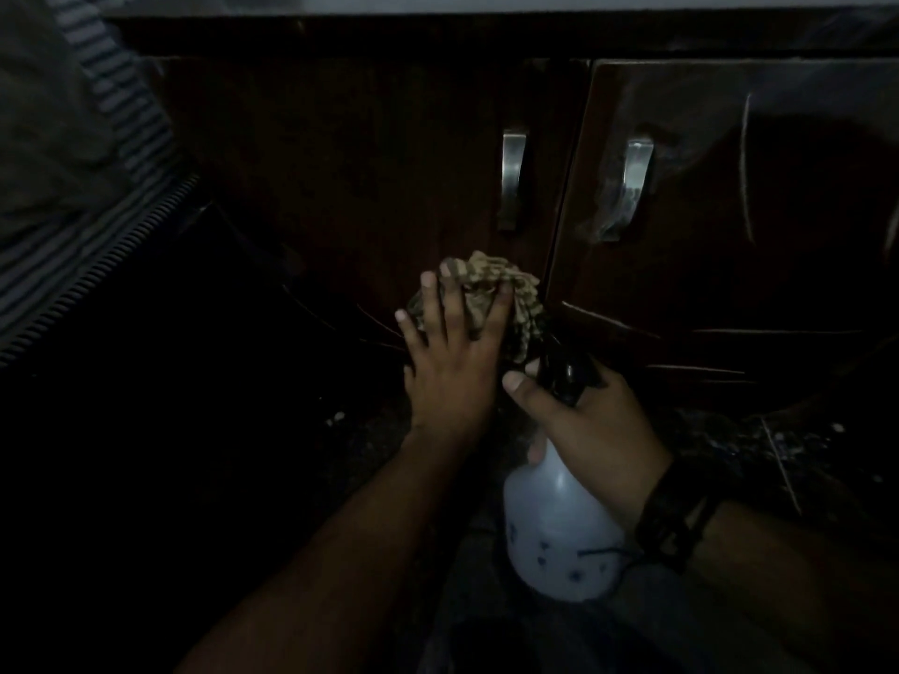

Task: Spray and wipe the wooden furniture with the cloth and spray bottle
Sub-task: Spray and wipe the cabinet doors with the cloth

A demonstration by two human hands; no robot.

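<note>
The scene is dim. A dark wooden cabinet point(369, 153) with two doors fills the upper part of the view. My left hand point(452, 362) presses a crumpled beige checked cloth point(506, 289) flat against the lower part of the left door, fingers spread over it. My right hand point(579, 420) grips the neck of a white spray bottle point(559, 532) with a black trigger head point(566, 374), held just right of the cloth with its nozzle towards the cabinet. A dark strap sits on my right wrist.
Each door carries a curved metal handle, the left one point(513, 180) and the right one point(632, 187). The right door point(759, 197) stands slightly ajar and shows scratches. Striped fabric with a zip point(97, 226) hangs at the left. A dark speckled floor point(759, 440) lies below.
</note>
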